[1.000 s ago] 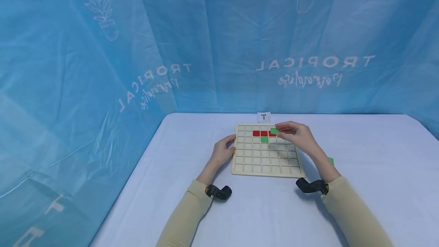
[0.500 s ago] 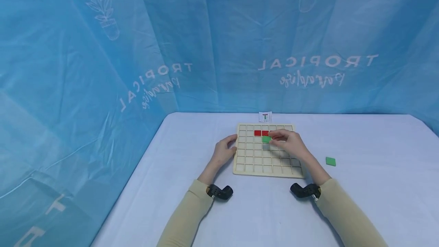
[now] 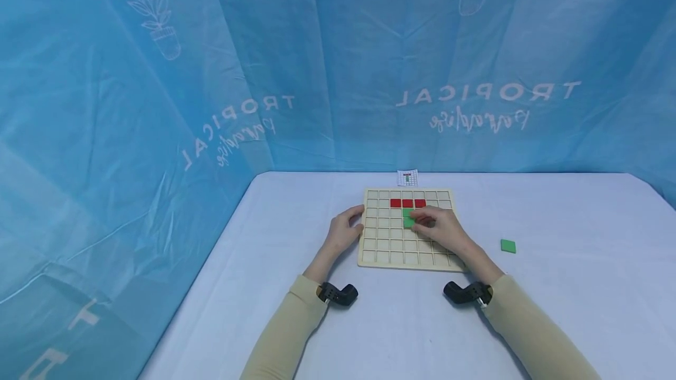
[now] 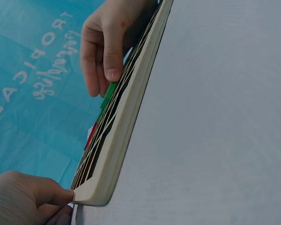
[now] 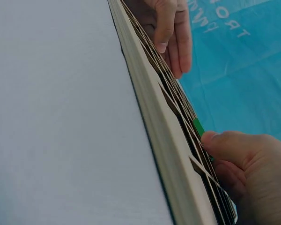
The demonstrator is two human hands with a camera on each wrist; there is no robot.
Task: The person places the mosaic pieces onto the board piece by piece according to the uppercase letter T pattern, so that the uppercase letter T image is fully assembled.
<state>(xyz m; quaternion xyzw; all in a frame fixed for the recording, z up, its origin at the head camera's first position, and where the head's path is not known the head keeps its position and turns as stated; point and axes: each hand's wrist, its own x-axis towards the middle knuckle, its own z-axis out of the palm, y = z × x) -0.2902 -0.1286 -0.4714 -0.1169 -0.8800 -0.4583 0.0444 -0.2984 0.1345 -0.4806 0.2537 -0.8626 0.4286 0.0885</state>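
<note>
A pale wooden grid board (image 3: 384, 244) lies on the table. My left hand (image 3: 342, 233) holds its left edge, thumb and fingers against the rim. In one row near the far side lie three red tiles (image 3: 395, 203). Just below the middle one is a green tile (image 3: 407, 213). My right hand (image 3: 440, 227) pinches another green tile (image 3: 408, 223) at the cell under that one. Its thumb tip touches this tile in the right wrist view, and the fingers partly hide it in the head view.
A loose green tile (image 3: 508, 246) lies on the white tablecloth to the board's right. Behind the board is a small pattern card (image 3: 407, 178) with a red and green T shape on a grid. Blue printed curtains (image 3: 338, 63) close off the back and left.
My right hand has carried the green tile down and left, from above the red row to the cell under the other green tile. My left hand stays at the board's edge.
</note>
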